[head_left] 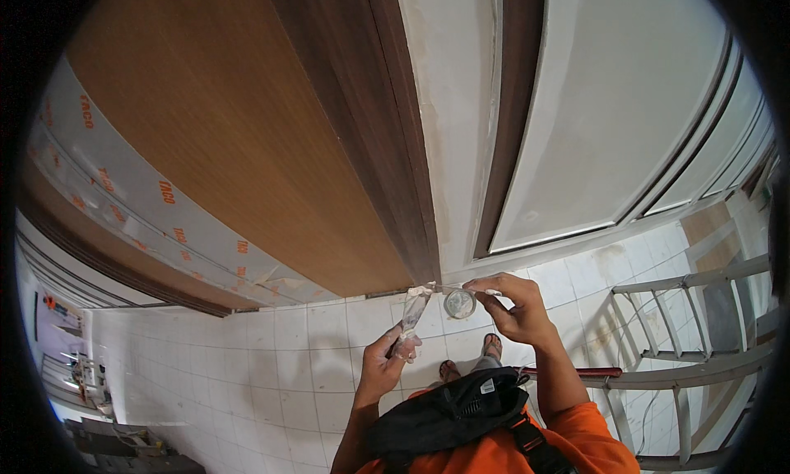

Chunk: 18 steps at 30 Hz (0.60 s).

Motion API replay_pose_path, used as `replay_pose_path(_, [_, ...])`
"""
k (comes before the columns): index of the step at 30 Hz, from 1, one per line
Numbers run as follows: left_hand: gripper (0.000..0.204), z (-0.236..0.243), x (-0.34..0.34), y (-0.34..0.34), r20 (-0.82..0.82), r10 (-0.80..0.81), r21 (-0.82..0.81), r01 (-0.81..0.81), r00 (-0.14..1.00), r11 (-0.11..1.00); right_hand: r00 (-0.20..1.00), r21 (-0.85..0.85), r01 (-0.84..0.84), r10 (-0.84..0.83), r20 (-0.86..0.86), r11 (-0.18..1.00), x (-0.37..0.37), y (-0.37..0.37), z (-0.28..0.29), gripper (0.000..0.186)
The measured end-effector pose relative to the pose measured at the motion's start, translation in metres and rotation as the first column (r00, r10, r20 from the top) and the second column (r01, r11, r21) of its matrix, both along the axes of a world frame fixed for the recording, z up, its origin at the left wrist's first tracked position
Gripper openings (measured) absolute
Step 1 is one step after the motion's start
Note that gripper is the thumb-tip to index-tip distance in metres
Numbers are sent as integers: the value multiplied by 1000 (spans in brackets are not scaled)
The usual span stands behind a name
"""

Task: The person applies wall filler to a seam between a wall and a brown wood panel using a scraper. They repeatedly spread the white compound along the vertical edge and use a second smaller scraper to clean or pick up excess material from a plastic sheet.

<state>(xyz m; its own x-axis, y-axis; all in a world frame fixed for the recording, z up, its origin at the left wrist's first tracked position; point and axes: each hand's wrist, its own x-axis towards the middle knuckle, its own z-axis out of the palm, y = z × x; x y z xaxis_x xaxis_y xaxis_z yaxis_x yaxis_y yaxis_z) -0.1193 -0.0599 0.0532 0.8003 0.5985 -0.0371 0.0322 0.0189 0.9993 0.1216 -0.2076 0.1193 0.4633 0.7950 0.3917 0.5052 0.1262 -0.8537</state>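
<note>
My left hand (391,359) is closed around the lower end of a flat, putty-smeared scraper (414,313), with pale paste clumped at its top. Opposite it, my right hand (514,309) pinches a thin tool that looks like a putty knife (492,292); its narrow edge points left toward the scraper's top. Whitish smears mark my left fingers. Just below the thin tool appears a round, pale container (460,304); whether it is held or stands lower down, I cannot tell. Both hands are near the foot of the dark brown door frame (403,186).
A brown wooden panel (247,145) with protective film (148,186) rises on the left. White wall panels (609,104) stand to the right. A metal ladder (691,375) is close to my right arm, beside a dark red bar (592,373). A black bag (453,412) hangs at my waist above the tiled floor (271,375).
</note>
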Motion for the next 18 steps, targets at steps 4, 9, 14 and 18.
replay_pose_path(4, [36,0,3,-1,47,-43,-38,45,998,998,998,32,8,-10,66,999,-4,3,-6,41])
replay_pose_path(9, [37,6,9,-3,32,-83,-73,86,996,994,977,70,27,-41,211,997,-6,5,-14,44])
replay_pose_path(14, [38,8,17,-9,10,-34,-213,36,999,976,947,38,47,-57,317,998,-9,13,-30,47])
replay_pose_path(18, [40,-2,19,-10,-25,2,-197,-7,1000,980,951,-15,63,-56,305,998,-14,17,-44,46])
